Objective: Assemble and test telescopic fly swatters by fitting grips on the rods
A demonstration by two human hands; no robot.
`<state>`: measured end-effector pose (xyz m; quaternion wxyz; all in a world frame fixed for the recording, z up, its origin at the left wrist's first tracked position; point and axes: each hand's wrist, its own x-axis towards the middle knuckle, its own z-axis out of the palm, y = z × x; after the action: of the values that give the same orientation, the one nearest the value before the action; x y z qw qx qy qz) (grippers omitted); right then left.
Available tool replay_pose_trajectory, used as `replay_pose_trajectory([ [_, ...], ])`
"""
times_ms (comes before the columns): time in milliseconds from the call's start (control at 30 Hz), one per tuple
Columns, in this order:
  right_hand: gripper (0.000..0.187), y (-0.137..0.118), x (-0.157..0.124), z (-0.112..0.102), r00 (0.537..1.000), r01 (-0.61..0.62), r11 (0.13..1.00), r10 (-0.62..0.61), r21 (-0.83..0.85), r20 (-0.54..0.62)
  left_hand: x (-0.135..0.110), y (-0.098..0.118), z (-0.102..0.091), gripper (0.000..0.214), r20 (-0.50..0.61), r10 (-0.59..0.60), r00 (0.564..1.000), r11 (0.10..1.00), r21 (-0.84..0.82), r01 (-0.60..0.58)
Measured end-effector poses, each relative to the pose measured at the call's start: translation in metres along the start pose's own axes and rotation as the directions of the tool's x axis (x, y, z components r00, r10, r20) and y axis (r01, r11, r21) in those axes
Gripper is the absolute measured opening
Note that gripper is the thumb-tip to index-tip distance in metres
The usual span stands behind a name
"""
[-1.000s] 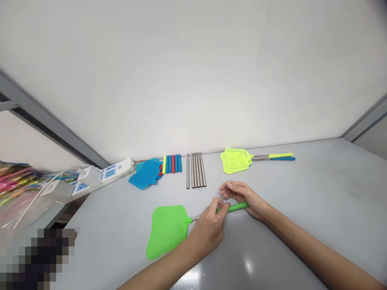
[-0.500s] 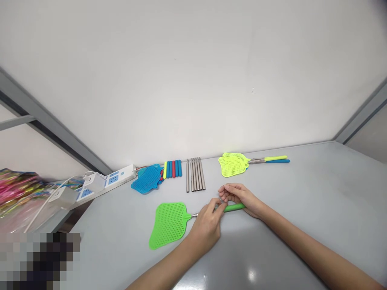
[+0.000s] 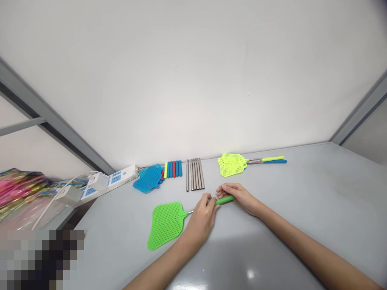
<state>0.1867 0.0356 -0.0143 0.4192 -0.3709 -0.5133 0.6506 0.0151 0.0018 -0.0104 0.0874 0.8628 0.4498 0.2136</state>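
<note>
A bright green plastic fly swatter (image 3: 165, 225) lies on the grey table, its mesh head towards the left. My left hand (image 3: 202, 217) is shut around its thin metal shaft (image 3: 190, 211), close to the handle. My right hand (image 3: 237, 196) grips the far end of the green handle (image 3: 225, 200), and its fingers hide part of it. Beyond them lie a yellow-green swatter pair (image 3: 231, 165), blue swatter heads (image 3: 148, 179), a row of coloured handles (image 3: 173, 169) and several steel rods (image 3: 195, 174).
A white power strip (image 3: 116, 180) with plugged-in adapters lies along the wall at the left. Colourful plastic packets (image 3: 18, 189) sit past the table's left edge. A white wall (image 3: 193, 80) rises behind the grey table (image 3: 272, 225).
My hands have come closer together, with my right hand moving left. Less of the green handle shows between them. The swatter head stays in about the same place.
</note>
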Motion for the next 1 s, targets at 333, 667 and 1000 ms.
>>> replay_pose_trajectory([
  [333,0.036,-0.010,-0.011,-0.004,0.962,-0.132,0.956,0.187,-0.262,0.199,0.003,-0.003,-0.010,0.017,-0.097,0.042,0.994,0.989,0.146,-0.027],
  [667,0.042,-0.012,-0.010,-0.011,0.975,-0.138,0.954,0.178,-0.266,0.135,0.006,-0.010,-0.020,0.030,-0.064,-0.082,0.995,0.957,0.275,0.097],
  [1000,0.038,-0.016,-0.016,-0.005,0.960,-0.126,0.931,0.201,-0.342,0.193,-0.002,0.002,-0.013,0.047,0.046,-0.175,0.983,0.961,0.226,0.161],
])
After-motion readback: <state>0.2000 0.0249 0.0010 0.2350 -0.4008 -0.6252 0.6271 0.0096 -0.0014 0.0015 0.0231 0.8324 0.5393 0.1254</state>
